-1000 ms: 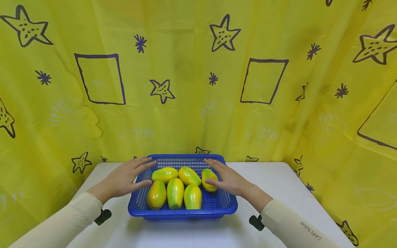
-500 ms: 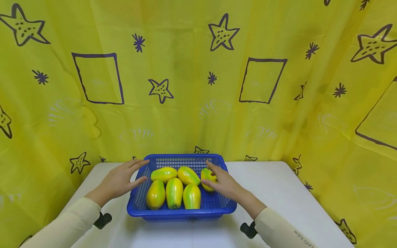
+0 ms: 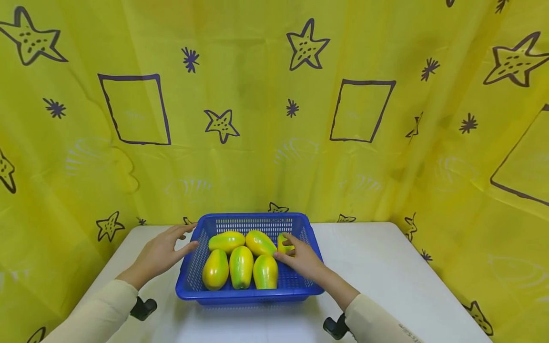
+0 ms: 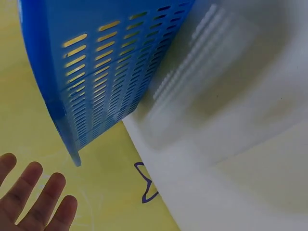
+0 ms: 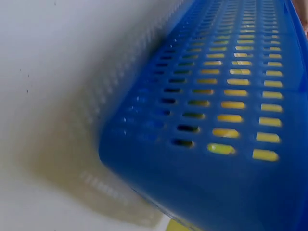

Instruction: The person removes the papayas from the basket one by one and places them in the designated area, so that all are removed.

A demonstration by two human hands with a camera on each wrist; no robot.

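Observation:
A blue plastic basket (image 3: 253,294) with slotted sides holds several glossy yellow-green mangoes (image 3: 241,267). My right hand (image 3: 305,261) reaches over the right rim, fingers curled on the rightmost mango (image 3: 282,243), with the thumb at its near side. The hand hides much of that mango. Beside the basket's left rim my left hand (image 3: 159,251) holds nothing, its fingers loosely bent and the thumb apart. In the left wrist view, the left fingertips (image 4: 57,182) are away from the basket's outer wall (image 4: 103,72). In the right wrist view, the basket's side wall (image 5: 192,159) fills much of the picture.
The basket stands on a white table (image 3: 360,271), towards its far edge. A yellow curtain (image 3: 257,176) with dark star and square drawings surrounds the table at the back and sides. Dark wrist devices (image 3: 143,309) sit at both sleeves.
My right hand has moved left and slightly down, its fingers curling over the rightmost mango. My left hand has drawn back to the left, off the basket's rim. The other mangoes keep their places.

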